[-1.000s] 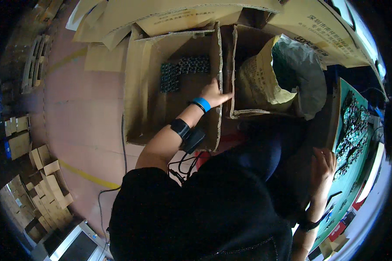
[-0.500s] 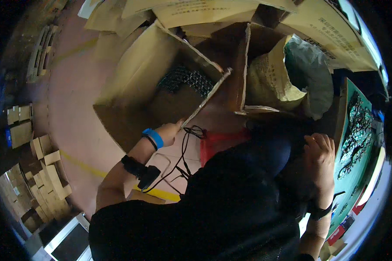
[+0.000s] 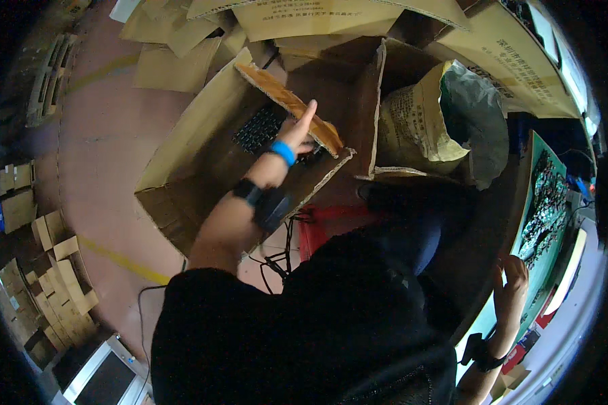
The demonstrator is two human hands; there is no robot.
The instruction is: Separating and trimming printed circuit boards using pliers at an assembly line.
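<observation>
My left hand [image 3: 297, 133] is inside an open cardboard box [image 3: 182, 192], against its raised brown far-right flap [image 3: 277, 88]. The thumb points up across the flap, apart from the lower fingers, which blur a little; I see nothing held. Dark small linked parts [image 3: 258, 131] lie in the box beside and below this hand. At the near edge of a green-topped table [image 3: 520, 309], my right hand [image 3: 513, 273] has its fingers bent and drawn toward the thumb. Whatever is between them, if anything, is too small to make out. A pile of dark shiny parts [image 3: 546, 212] lies beyond it.
A second carton [image 3: 378, 108] holds a large paper sack [image 3: 419, 121] with a grey plastic liner [image 3: 486, 128]. Black cables [image 3: 277, 263] and a red thing [image 3: 324, 226] lie by my body. Stacked cartons [image 3: 61, 297] stand left; flattened cardboard [image 3: 175, 67] lies at the back.
My left hand has left the box's near-right rim and moved forward into the box, against the flap, which now shows raised. My right hand has moved down and slightly right to the table edge.
</observation>
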